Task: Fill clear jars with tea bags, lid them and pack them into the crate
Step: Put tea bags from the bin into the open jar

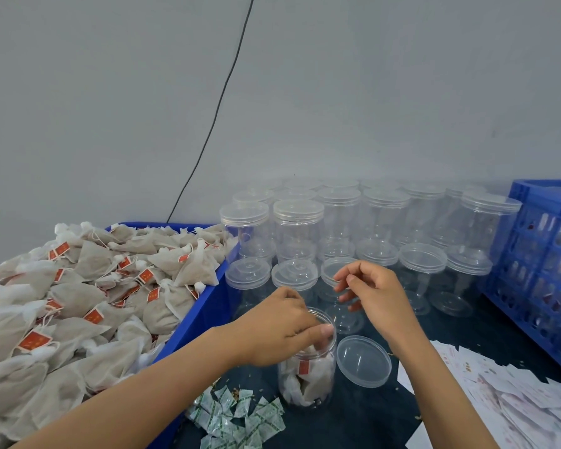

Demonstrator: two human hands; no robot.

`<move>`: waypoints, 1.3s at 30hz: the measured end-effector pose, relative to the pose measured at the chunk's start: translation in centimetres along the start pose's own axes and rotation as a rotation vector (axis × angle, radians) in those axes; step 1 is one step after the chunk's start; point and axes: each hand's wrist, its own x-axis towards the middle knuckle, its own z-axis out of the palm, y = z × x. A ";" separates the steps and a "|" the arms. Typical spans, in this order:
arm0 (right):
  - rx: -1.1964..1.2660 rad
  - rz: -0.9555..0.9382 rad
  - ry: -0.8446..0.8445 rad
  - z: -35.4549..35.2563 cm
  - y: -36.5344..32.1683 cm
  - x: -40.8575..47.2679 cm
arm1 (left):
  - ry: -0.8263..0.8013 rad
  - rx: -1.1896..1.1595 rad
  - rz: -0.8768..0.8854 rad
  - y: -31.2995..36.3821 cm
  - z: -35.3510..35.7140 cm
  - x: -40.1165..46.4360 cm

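Holding open jar, half-full w/ tea bags

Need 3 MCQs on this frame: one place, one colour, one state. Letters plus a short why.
1. Where does the loose lid lie?
A. on the dark table, right of the open jar
B. in the tea bag bin
C. on the crate

2. What colour is the bin that holds the tea bags?
A. green
B. blue
C. grey

3. What state is the jar under the left hand in?
A. lidded and empty
B. lying on its side
C. upright, unlidded, partly filled

Key: 1 A, the lid rests flat beside the jar. 2 B, its wall is blue. 3 C, the mouth is open, fingers reach in, bags show inside.
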 end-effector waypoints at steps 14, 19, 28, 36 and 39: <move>-0.081 0.097 -0.140 0.4 0.4 -0.1 | -0.005 -0.301 -0.077 -0.9 0.2 -0.6; -0.090 0.107 -0.198 0.9 0.0 -0.3 | 0.008 -0.161 -0.115 -1.9 -0.4 -0.9; -0.115 0.095 -0.196 0.7 -0.3 -0.4 | 0.347 -0.778 -0.366 -2.7 1.0 -4.0; -0.139 0.112 -0.206 0.9 0.0 -0.4 | -0.313 -0.410 -0.628 -5.4 3.0 -5.1; -0.143 0.112 -0.206 0.9 0.0 -0.3 | -0.489 -0.263 -0.611 -5.4 3.2 -4.3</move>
